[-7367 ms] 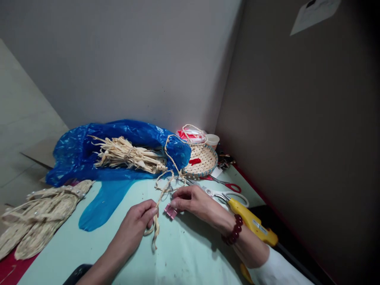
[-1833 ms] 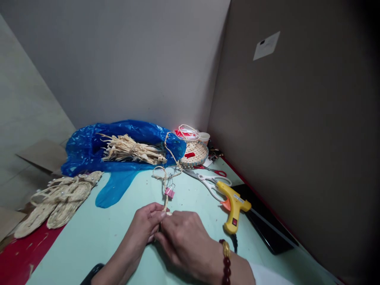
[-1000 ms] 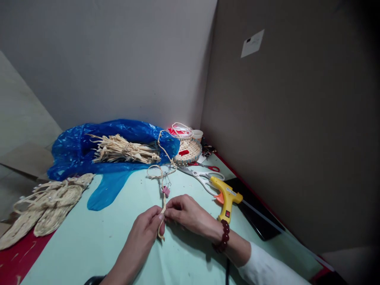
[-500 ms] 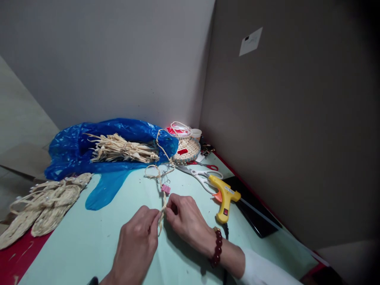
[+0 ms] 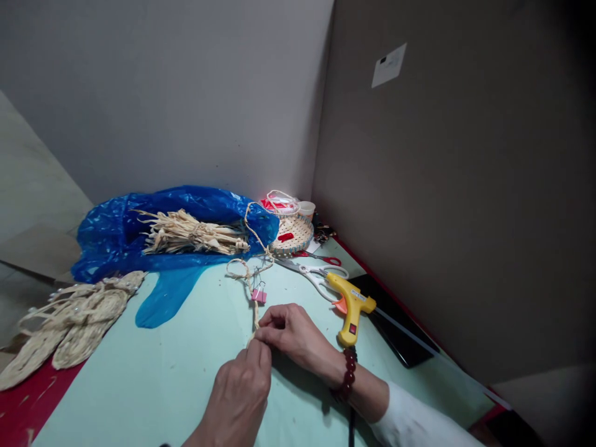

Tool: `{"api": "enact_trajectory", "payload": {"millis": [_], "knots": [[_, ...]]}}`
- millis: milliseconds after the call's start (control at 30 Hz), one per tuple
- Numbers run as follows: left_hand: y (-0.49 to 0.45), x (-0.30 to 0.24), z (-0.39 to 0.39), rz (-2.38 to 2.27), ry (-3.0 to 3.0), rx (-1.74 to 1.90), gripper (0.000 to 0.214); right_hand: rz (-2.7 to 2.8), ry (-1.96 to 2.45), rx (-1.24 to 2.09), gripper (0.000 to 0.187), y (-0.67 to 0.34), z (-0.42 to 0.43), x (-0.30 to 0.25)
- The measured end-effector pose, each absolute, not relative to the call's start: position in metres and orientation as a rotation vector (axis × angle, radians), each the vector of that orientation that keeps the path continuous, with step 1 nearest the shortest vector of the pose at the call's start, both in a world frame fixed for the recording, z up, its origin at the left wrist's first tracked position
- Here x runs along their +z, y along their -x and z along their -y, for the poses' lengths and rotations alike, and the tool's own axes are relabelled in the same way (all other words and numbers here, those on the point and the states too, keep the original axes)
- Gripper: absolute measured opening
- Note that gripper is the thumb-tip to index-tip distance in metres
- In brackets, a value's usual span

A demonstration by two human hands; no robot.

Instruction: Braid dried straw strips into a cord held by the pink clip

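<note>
My left hand (image 5: 242,391) and my right hand (image 5: 293,334) meet over the pale green table (image 5: 149,379), both pinched on the near end of a braided straw cord (image 5: 254,315). The cord runs away from me past a pink binder clip (image 5: 259,295) clamped on it, then loops up toward the blue bag. My right wrist wears a dark red bead bracelet (image 5: 345,377).
A blue plastic bag (image 5: 139,230) holds a bundle of dried straw (image 5: 190,233). Woven straw sandals (image 5: 69,316) lie at the left. Right of my hands are a yellow glue gun (image 5: 351,307), white-handled scissors (image 5: 311,276), red-handled scissors (image 5: 321,256), a small woven tray (image 5: 292,234) and a dark flat slab (image 5: 395,323).
My left hand has slid nearer and to the right along the cord, closing up under my right hand. The right hand stays pinched on the cord.
</note>
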State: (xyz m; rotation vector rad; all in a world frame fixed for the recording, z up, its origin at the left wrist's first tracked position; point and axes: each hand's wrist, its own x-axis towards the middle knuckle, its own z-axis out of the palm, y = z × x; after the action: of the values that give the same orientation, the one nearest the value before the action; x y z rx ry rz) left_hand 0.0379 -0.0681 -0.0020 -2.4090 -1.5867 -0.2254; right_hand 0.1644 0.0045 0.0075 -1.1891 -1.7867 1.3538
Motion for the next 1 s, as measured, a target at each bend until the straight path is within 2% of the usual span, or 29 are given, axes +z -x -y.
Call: {"api": "enact_trajectory", "payload": {"millis": [67, 133, 200, 267, 333, 433, 800, 1000], "knots": [[-0.035, 0.005, 0.067, 1.667, 2.485, -0.271, 0.037, 1.752, 1.190, 1.374, 0.005, -0.165, -0.005, 0.006], [-0.029, 0.014, 0.061, 1.838, 2.557, -0.505, 0.024, 1.725, 1.189, 1.384, 0.004, -0.167, -0.005, 0.006], [-0.021, 0.022, 0.051, 2.142, 2.536, -0.895, 0.030, 1.714, 1.182, 1.393, 0.004, -0.170, -0.005, 0.007], [-0.014, 0.025, 0.040, 2.526, 2.519, -1.267, 0.023, 1.718, 1.170, 1.411, 0.003, -0.172, -0.006, 0.007], [-0.011, 0.023, 0.030, 2.832, 2.756, -1.508, 0.026, 1.735, 1.156, 1.433, 0.004, -0.173, -0.007, 0.007], [-0.010, 0.017, 0.023, 2.915, 2.854, -1.701, 0.027, 1.779, 1.151, 1.427, 0.006, -0.175, -0.009, 0.007], [-0.014, 0.015, 0.022, 3.011, 2.629, -1.646, 0.029, 2.020, 1.179, 1.184, 0.011, -0.182, -0.006, 0.019], [-0.016, 0.013, 0.022, 3.020, 2.602, -1.482, 0.030, 2.160, 1.145, 1.120, 0.013, -0.188, -0.005, 0.023]]}}
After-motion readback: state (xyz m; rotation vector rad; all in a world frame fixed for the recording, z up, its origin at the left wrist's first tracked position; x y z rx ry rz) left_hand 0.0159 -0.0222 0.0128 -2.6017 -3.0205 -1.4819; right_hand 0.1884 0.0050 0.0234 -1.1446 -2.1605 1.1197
